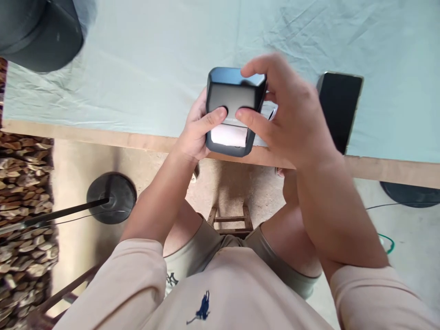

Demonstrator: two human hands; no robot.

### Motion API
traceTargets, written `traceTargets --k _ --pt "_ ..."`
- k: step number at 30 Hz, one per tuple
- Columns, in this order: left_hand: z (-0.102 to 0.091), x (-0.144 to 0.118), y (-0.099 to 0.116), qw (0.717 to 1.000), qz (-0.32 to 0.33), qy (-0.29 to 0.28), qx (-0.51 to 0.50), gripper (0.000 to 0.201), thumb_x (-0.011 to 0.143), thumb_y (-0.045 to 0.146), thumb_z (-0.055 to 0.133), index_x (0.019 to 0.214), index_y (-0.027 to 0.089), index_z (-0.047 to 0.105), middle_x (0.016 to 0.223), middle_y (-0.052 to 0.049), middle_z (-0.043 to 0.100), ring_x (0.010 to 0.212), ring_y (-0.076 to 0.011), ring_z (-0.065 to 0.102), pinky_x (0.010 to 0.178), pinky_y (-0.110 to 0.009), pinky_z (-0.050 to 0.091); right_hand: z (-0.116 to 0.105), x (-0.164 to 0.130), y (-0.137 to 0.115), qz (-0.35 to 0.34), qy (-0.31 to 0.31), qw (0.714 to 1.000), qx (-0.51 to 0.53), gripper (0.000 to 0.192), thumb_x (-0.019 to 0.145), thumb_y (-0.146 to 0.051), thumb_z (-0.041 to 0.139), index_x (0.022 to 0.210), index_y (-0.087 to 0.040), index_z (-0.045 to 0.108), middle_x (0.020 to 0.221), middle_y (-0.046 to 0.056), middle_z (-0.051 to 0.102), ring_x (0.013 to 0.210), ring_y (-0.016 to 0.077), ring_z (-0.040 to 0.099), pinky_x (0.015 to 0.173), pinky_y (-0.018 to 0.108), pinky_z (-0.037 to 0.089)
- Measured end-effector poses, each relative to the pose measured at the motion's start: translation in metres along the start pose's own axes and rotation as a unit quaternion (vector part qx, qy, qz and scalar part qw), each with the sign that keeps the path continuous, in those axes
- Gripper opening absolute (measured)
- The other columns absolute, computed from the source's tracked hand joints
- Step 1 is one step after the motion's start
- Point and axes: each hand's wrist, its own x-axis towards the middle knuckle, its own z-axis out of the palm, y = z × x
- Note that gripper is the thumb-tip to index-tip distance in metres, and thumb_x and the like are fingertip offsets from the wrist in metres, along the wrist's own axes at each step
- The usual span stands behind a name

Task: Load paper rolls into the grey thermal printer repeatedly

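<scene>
Between my two hands is a small black portable label printer [231, 96], held over the table's front edge. A white strip of paper [229, 136] shows in the lower part of its face. My left hand [201, 126] wraps round the left side, thumb lying on the front. On the right side, my right hand [287, 107] grips it with the thumb on the front and the index finger bent over the top edge. This hand is slightly blurred. Something dark and light is partly hidden behind the right fingers.
A dark phone [341, 110] lies on the pale blue cloth [151, 68] right of my right hand. A large black container [41, 34] stands at the back left. Below are a stand's round black base [112, 197], stacked firewood [25, 220] and a wooden stool [232, 219].
</scene>
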Motion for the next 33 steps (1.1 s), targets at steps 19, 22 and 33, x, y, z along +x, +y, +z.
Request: traceTargets --k 19,22,33 --pt "-0.004 0.012 -0.001 0.996 -0.019 -0.023 -0.082 0.029 0.087 0.035 0.033 0.094 0.019 0.056 0.091 -0.002 0.063 0.121 -0.0172 0.041 0.099 -0.029 0.040 -0.005 0.002 -0.010 0.027 0.188 0.980 -0.053 0.027 0.081 -0.043 0.037 0.096 -0.021 0.041 0.091 0.000 0.050 0.062 0.0006 0.046 0.058 0.018 0.038" --pt "0.001 0.009 0.003 0.996 -0.041 -0.050 -0.065 0.033 0.087 0.037 0.032 0.095 0.016 0.057 0.096 -0.004 0.061 0.124 -0.0188 0.037 0.099 -0.028 0.039 -0.005 0.005 -0.012 0.006 0.194 0.981 -0.024 0.019 0.085 -0.034 0.030 0.090 -0.019 0.038 0.090 -0.001 0.051 0.066 -0.0003 0.049 0.060 0.016 0.038" --pt "0.002 0.004 0.001 0.997 -0.004 -0.081 -0.014 0.027 0.086 0.018 0.037 0.112 0.019 0.046 0.111 -0.001 0.053 0.127 -0.0167 0.032 0.102 -0.027 0.036 -0.003 0.008 -0.004 0.114 -0.083 0.971 -0.195 0.032 0.074 -0.038 0.041 0.106 -0.035 0.046 0.092 0.000 0.058 0.088 0.0222 0.050 0.066 0.033 0.037"
